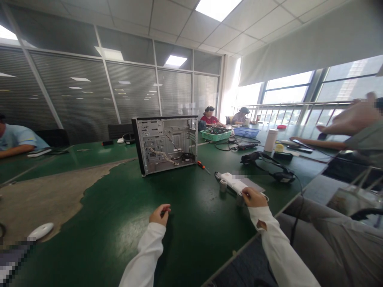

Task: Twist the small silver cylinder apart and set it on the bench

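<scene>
My left hand (pixel 160 215) is over the green table (pixel 191 247), its fingers loosely curled with a gap to the thumb and nothing seen in it. To the right, my right hand (pixel 254 197) has its fingertips pinched together at a small grey cylinder (pixel 240 200), partly hidden by the fingers; what they grip is too small to make out. A second small metal cylinder (pixel 223 185) stands beside a long white block (pixel 235 183). Farther off, an open computer case (pixel 176 143) stands upright with loose cables inside. A screwdriver (pixel 204 167) with an orange and black handle lies by its right corner.
Beyond are a green basket of parts (pixel 216 136), a blue basket (pixel 245 132), a white bottle (pixel 271 140) and a black head strap (pixel 269 165). A white computer mouse (pixel 41 231) lies left. Other people sit around the table; one person's arm (pixel 347 115) is at right.
</scene>
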Available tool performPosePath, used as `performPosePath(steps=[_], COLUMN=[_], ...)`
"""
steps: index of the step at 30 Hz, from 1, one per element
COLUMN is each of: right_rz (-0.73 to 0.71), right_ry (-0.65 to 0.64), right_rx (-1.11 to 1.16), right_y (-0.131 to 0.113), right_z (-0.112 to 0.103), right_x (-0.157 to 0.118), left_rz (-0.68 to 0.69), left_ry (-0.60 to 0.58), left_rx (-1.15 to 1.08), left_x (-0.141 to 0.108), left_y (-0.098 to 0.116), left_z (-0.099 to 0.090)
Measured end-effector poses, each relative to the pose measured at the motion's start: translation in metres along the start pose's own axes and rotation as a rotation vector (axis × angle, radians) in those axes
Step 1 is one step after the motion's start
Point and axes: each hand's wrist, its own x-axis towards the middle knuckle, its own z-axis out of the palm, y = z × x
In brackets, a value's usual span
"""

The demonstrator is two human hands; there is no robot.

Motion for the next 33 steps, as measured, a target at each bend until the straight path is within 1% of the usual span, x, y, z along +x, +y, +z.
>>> performPosePath(steps=[4, 5, 9, 11, 16, 21, 23, 25, 30, 32, 33], right_rz=[0.012, 0.007, -0.019, -0.014, 0.034, 0.024, 0.029, 0.014, 0.003, 0.017, 0.024], right_ry=[0.095, 0.101, 0.009, -0.014, 0.032, 0.086, 0.074, 0.034, -0.047, -0.036, -0.005], right_rx=[0.053, 0.066, 0.082, 0.077, 0.055, 0.047, 0.054, 0.066, 0.065, -0.013, -0.072], right_y=[-0.002, -0.003, -0.006, -0.007, -0.008, -0.009, -0.008, -0.006, 0.005, 0.008, 0.006], right_z=[-0.003, -0.004, -0.002, 0.0, 0.001, -0.001, -0.001, 0.001, 0.012, 0.015, 0.015], right_x=[0.002, 0.003, 0.004, 0.003, 0.0, -0.004, -0.008, -0.014, -0.028, -0.029, -0.028], left_rz=[-0.011, -0.011, -0.003, 0.001, 0.0, 0.011, 0.014, 0.016, 0.021, 0.02, 0.017], left_ry=[0.002, 0.003, 0.005, 0.004, -0.008, -0.011, -0.008, -0.008, -0.022, -0.023, -0.021], left_rx=[-0.001, 0.006, 0.03, 0.027, 0.032, 0.035, 0.027, 0.012, 0.001, -0.01, -0.015], left_x=[0.0, 0.0, -0.001, -0.001, -0.001, -0.001, -0.001, -0.001, 0.0, 0.0, 0.0], left_y=[0.001, 0.002, 0.005, 0.005, 0.004, 0.002, 0.001, 0.0, -0.004, -0.005, -0.005], left_z=[0.0, 0.0, -0.001, -0.001, -0.001, -0.001, 0.0, 0.0, 0.002, 0.002, 0.002])
